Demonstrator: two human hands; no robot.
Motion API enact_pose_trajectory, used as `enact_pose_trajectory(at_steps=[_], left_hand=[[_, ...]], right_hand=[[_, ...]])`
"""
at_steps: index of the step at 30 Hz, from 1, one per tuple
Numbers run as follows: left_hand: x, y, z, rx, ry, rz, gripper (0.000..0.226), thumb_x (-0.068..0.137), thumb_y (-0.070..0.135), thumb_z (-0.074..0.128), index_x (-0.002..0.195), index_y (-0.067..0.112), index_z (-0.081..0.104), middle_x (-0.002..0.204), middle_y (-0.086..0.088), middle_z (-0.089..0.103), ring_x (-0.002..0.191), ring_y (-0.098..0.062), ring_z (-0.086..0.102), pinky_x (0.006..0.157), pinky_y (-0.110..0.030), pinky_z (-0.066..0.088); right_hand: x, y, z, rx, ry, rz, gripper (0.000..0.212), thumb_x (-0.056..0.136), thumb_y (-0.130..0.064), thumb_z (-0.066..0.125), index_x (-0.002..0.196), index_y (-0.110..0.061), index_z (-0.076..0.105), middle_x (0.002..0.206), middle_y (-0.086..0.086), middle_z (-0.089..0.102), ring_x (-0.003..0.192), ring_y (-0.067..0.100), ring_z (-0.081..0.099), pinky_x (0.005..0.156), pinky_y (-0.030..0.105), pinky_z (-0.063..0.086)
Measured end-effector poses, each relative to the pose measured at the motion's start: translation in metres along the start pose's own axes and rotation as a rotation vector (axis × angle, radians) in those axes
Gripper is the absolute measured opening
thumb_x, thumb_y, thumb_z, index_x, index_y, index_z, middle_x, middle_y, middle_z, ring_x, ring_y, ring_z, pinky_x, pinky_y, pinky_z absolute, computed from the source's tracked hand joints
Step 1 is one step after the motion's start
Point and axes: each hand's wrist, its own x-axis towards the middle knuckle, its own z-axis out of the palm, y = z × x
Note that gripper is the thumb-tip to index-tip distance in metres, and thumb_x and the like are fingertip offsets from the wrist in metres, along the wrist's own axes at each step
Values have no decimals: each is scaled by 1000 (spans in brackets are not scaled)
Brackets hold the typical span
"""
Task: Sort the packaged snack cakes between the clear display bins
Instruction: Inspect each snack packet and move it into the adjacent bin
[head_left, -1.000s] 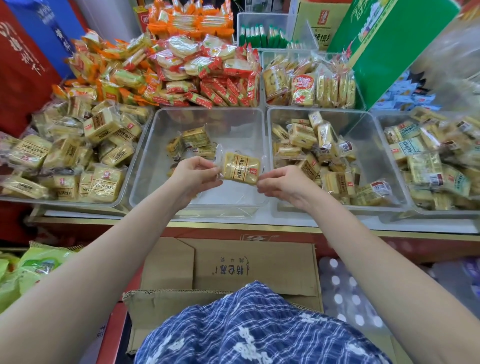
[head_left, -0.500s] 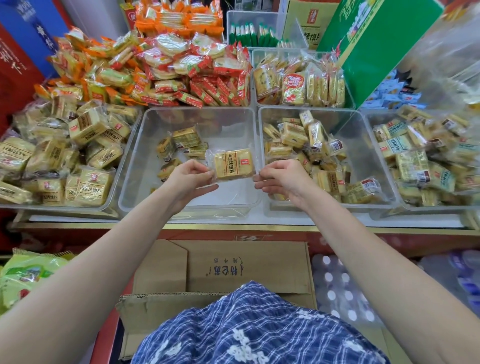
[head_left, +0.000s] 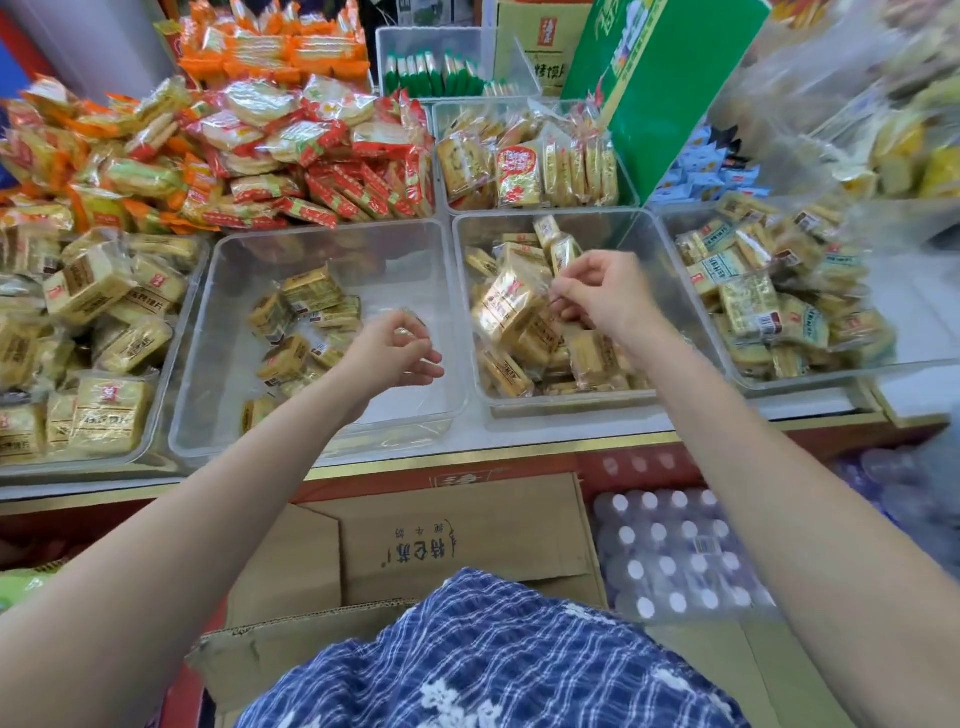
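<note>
Hovering empty and loosely curled over the sparsely filled clear plastic middle bin (head_left: 218, 364), the left hand (head_left: 387, 351) is idling while, right of that bin, the right hand (head_left: 605, 296) is pinching the crinkly wrapper edge of a light, squashable, yellow clear-wrapped snack cake (head_left: 506, 306) above its neighbouring bin (head_left: 691, 322).

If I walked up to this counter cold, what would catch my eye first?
Probably the heap of red and orange snack packs at the back left, brighter than anything else. Next, the two bare arms reaching over the clear bins: the right hand pinches a yellow snack cake over the fuller bin, while the left hand hangs with loosely curled fingers over the nearly empty one.
</note>
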Motion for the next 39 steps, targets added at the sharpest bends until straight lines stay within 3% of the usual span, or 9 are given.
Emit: enact_pose_trajectory(at_steps=[5,8,11,15,19,22,25,32,39], left_hand=[[8,-3,10,168,77,52,8,96,4,47,102,8,49,87,-3,61,76,-10,61,69,-22,49],[9,-17,-1,214,198,60,16,94,-2,40,98,9,51,86,-5,63,75,-11,61,75,-30,49],[9,-36,-27,269,313,40,22,93,-2,38,90,13,54,88,-6,65,79,-19,63,76,-34,49],[0,-66,-76,624,452,75,16,92,5,44,100,6,57,90,-7,64,83,-27,58,70,-33,43],[-11,-94,-107,766,540,19,8,91,5,43,87,6,50,84,-12,56,78,-32,52,64,-35,34],[-7,-105,-109,739,602,31,10,91,7,44,93,5,54,91,-12,57,82,-32,53,66,-32,31],[-1,-109,-110,685,633,-7,16,90,10,44,103,6,54,98,-10,58,87,-29,54,69,-31,34],[3,-116,-111,681,650,25,15,90,10,43,102,7,51,94,-7,54,79,-19,44,66,-28,29],[-1,-110,-112,698,540,63,21,91,12,49,111,8,53,98,-5,52,83,-20,50,69,-29,35]], right_hand=[[3,17,-17,-545,52,-150,11,91,-7,59,102,-9,59,93,1,60,80,11,56,63,13,41],[2,14,2,-406,88,-168,12,94,-16,56,101,-8,62,95,2,61,85,12,55,70,17,41],[6,4,39,-343,-70,-191,16,97,-19,51,100,-8,62,93,5,64,80,10,57,66,14,42],[24,-6,103,-355,-287,-281,16,95,-13,53,101,-3,64,96,12,69,89,24,64,82,34,51],[54,-5,174,-577,-482,-244,25,94,-15,53,115,-3,59,117,15,61,109,28,57,80,22,37],[88,13,223,-780,-506,-146,44,93,-30,55,129,-7,49,138,21,39,127,36,39,101,32,32],[110,34,252,-905,-466,-101,55,88,-39,60,132,-11,43,143,21,29,130,38,30,105,42,30],[118,42,262,-859,-393,-58,50,81,-32,68,121,-13,43,136,16,30,114,38,44,101,40,36],[52,8,210,-116,-533,26,21,76,-20,75,87,-26,59,100,3,59,83,9,57,69,19,49]])
